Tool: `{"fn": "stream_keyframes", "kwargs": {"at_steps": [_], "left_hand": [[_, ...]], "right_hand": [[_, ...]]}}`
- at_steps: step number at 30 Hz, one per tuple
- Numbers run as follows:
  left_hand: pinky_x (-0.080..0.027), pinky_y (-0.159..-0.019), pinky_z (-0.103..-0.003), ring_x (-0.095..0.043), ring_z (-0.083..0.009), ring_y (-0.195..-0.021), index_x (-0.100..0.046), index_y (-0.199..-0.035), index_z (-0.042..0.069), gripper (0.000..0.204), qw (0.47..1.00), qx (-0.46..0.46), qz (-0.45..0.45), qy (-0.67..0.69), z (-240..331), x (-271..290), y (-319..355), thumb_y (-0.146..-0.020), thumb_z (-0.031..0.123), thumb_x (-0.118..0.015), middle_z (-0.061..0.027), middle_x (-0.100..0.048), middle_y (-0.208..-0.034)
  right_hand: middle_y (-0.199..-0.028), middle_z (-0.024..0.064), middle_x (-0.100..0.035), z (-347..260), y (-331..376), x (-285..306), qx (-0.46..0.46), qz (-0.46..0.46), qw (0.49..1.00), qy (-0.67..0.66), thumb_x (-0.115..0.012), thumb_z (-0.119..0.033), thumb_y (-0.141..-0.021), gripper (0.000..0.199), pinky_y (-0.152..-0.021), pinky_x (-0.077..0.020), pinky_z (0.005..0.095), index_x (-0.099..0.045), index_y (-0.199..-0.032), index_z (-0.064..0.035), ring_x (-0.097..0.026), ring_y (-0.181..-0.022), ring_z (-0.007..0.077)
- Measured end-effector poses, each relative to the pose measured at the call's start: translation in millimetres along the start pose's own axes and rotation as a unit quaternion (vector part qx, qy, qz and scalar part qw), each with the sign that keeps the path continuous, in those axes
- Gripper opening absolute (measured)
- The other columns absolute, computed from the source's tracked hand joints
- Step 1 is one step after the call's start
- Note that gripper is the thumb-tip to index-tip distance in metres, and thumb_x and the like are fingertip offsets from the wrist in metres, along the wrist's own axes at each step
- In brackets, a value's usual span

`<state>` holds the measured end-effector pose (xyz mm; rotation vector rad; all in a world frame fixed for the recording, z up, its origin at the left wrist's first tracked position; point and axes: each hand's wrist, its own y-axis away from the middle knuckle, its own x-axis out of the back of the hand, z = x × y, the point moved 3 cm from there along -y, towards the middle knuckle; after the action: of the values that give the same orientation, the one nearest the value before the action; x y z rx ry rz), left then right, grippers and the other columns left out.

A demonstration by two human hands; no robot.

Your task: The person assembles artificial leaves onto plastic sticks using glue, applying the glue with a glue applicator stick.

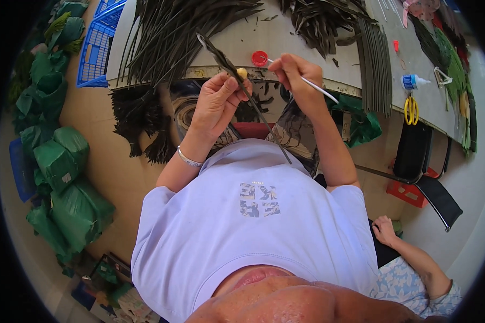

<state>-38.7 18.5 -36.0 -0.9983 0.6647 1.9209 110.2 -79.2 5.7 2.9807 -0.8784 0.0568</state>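
Note:
Between its thumb and fingers, my left hand (216, 102) pinches a long dark green artificial stem (268, 128) with a dark leaf blade (216, 53) at its upper end. A small yellow round piece (242, 72) sits by those fingertips; I cannot tell whether it is fixed to the stem. My right hand (299, 78) is closed around a thin white stick (321, 90), held like a pen. Its far tip reaches to a small red cap (260, 58) lying on the table near the front edge.
Dark stems (170, 37) and loose dark leaves (326, 24) cover much of the table (285, 35). To the right are a glue bottle (409, 82) and yellow-handled scissors (411, 111). A blue crate (94, 54), green bags (83, 207) and another person's hand (384, 230) surround me.

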Motion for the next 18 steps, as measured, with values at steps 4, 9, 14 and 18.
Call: {"fn": "stream_keyframes", "kwargs": {"at_steps": [4, 9, 14, 18], "left_hand": [[-0.049, -0.068, -0.026, -0.061, -0.0175, -0.079, -0.063, -0.094, 0.002, 0.015, 1.0, -0.013, -0.022, -0.01, -0.5, -3.1, -2.8, -0.086, 0.015, -0.063, -0.0123, -0.064, -0.089], [-0.051, -0.066, -0.027, -0.062, -0.0183, -0.077, -0.063, -0.094, 0.001, 0.015, 0.999, -0.005, -0.035, -0.011, -1.8, -14.2, -3.6, -0.086, 0.014, -0.063, -0.0127, -0.065, -0.09], [-0.051, -0.067, -0.027, -0.063, -0.0189, -0.079, -0.063, -0.095, 0.0, 0.015, 0.999, 0.009, -0.031, -0.014, 0.2, -20.2, -3.0, -0.086, 0.012, -0.062, -0.0117, -0.065, -0.091], [-0.051, -0.066, -0.027, -0.063, -0.0186, -0.079, -0.063, -0.095, 0.0, 0.014, 0.999, -0.007, -0.051, -0.014, 0.7, -23.5, -1.7, -0.086, 0.012, -0.062, -0.0111, -0.065, -0.091]], "right_hand": [[-0.061, 0.0014, -0.053, -43.3, 34.0, 4.6, 0.093, -0.039, 0.986, -0.135, -0.049, -0.027, -0.096, 0.036, -0.048, -0.0349, 0.0208, -0.064, -0.08, 0.0026, -0.043, -0.055, 0.0062], [-0.068, 0.0052, -0.059, -60.0, 44.9, -3.2, 0.172, -0.065, 0.981, -0.057, -0.05, -0.026, -0.095, 0.036, -0.048, -0.037, 0.0219, -0.063, -0.079, 0.0033, -0.046, -0.052, 0.009], [-0.068, 0.0063, -0.059, -61.2, 47.9, -5.3, 0.165, -0.076, 0.983, 0.004, -0.05, -0.023, -0.095, 0.032, -0.049, -0.0383, 0.023, -0.063, -0.078, 0.0012, -0.049, -0.053, 0.0108], [-0.068, 0.0066, -0.059, -60.5, 49.1, -7.7, 0.172, -0.085, 0.981, 0.003, -0.05, -0.022, -0.095, 0.031, -0.049, -0.0385, 0.0237, -0.063, -0.078, 0.0006, -0.049, -0.053, 0.0108]]}}
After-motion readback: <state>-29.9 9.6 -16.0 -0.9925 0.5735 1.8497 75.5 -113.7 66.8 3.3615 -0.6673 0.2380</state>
